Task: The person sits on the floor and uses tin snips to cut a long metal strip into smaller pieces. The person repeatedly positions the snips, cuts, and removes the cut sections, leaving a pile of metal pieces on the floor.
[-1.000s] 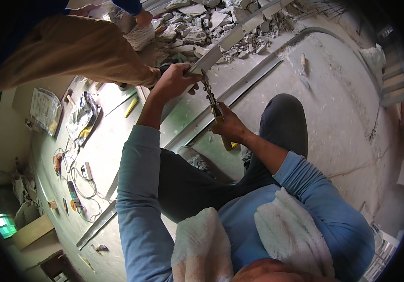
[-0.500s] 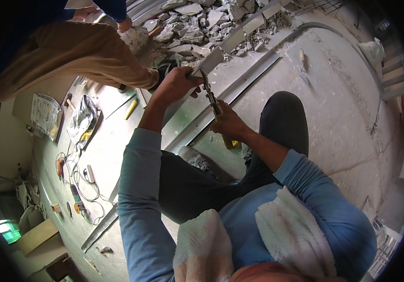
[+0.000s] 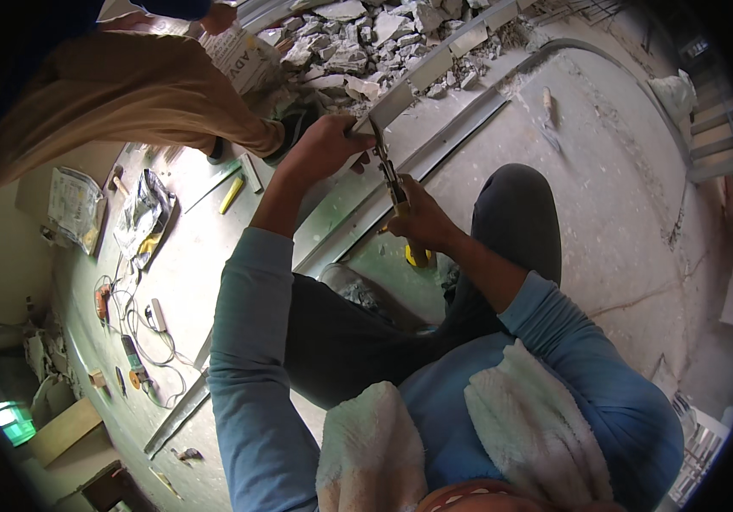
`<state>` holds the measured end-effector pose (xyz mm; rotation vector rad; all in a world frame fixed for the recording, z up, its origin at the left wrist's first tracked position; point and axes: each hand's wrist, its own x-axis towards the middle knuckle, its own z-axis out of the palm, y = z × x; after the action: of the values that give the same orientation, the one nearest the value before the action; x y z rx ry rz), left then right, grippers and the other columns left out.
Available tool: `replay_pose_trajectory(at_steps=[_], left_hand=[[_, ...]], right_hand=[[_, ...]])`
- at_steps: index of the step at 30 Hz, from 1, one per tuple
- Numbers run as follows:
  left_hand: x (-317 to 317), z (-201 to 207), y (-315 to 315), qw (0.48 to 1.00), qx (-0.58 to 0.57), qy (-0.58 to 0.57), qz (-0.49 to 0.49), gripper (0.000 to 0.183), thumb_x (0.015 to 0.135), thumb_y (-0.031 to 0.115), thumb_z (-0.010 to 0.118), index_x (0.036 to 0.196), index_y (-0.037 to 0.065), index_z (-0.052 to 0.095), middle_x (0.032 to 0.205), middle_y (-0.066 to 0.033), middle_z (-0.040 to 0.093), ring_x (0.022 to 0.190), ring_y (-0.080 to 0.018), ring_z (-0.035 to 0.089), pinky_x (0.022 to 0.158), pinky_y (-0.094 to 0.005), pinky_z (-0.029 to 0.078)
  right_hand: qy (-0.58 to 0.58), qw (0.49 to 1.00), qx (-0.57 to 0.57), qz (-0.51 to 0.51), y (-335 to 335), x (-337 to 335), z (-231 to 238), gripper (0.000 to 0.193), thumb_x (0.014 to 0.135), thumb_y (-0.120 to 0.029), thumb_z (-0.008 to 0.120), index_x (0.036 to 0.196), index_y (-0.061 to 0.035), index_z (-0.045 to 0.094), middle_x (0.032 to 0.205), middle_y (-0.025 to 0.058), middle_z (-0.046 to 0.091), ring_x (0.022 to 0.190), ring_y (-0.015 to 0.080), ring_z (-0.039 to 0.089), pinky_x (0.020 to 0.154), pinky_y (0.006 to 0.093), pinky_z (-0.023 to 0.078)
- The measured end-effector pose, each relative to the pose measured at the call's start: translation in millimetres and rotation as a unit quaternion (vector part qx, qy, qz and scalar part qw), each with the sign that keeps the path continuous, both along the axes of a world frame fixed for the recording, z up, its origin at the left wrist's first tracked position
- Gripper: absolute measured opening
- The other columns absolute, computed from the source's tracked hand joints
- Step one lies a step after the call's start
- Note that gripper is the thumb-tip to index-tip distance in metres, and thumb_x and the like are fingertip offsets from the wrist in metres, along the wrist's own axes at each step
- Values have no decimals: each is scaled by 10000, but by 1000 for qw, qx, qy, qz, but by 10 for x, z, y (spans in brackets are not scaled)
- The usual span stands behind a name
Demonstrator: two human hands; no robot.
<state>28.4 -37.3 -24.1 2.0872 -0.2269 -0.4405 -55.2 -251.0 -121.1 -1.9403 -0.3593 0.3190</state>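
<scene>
My left hand is closed on the near end of a long thin metal channel, which stretches away to the upper right. In my right hand are metal snips, gripped by the handles, with the jaws up against the channel's end beside my left fingers. Whether the blades are bitten into the metal cannot be made out. Under the snips' handles a yellow and black tool, perhaps a tape measure, shows near my feet. A second metal channel lies on the floor below the held one.
Broken rubble is heaped at the far side. Another person's leg is close at the upper left, by a printed bag. A trowel lies right; a yellow-handled tool, drill and angle grinder lie left with cords.
The snips and my right hand have shifted slightly right along with the channel's end. The other person's hands have moved up, and more of the printed bag shows.
</scene>
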Motion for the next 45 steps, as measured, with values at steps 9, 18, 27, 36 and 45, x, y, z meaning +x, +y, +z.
replay_pose_trajectory(at_steps=[9, 18, 27, 36, 45], left_hand=[[-16, 113, -47, 1000, -3, 26, 7, 320, 925, 235, 728, 1068, -49, 694, 841, -71, 706, 707, -138, 682, 708, -326, 517], [87, 31, 3, 1000, 23, 18, -2, 327, 934, 250, 716, 1112, -24, 701, 872, -59, 716, 746, -116, 653, 765, -324, 514], [-23, 15, 303, 996, 79, -14, -25, 339, 948, 256, 708, 1158, -9, 686, 880, -56, 706, 737, -124, 666, 711, -300, 528], [-185, -24, 441, 984, -123, 108, 73, 319, 922, 235, 731, 1056, -48, 666, 822, -97, 701, 688, -193, 700, 622, -332, 561], [-142, -56, 472, 995, -2, 27, 95, 330, 838, 156, 728, 1075, -66, 668, 842, -129, 722, 695, -187, 717, 673, -341, 559]], right_hand=[[92, 996, -6, -13, 14, -14, 217, 633, 680, -175, 720, 1224, 49, 487, 993, 223, 581, 965, 374, 605, 869, 452, 498], [60, 997, -29, -41, 47, 13, 144, 549, 705, -182, 705, 1169, 46, 521, 866, 204, 640, 837, 368, 658, 775, 436, 528], [47, 998, 7, -30, 4, 94, 189, 520, 728, -183, 666, 1191, 14, 533, 846, 188, 619, 790, 336, 640, 756, 419, 523], [341, 935, 100, -10, 8, 138, 3, 447, 738, -126, 659, 1142, 11, 525, 833, 102, 602, 755, 199, 617, 659, 343, 512], [162, 986, -27, 31, -247, -40, 239, 716, 705, -84, 689, 1386, 7, 484, 961, 124, 577, 873, 205, 599, 714, 374, 526]])
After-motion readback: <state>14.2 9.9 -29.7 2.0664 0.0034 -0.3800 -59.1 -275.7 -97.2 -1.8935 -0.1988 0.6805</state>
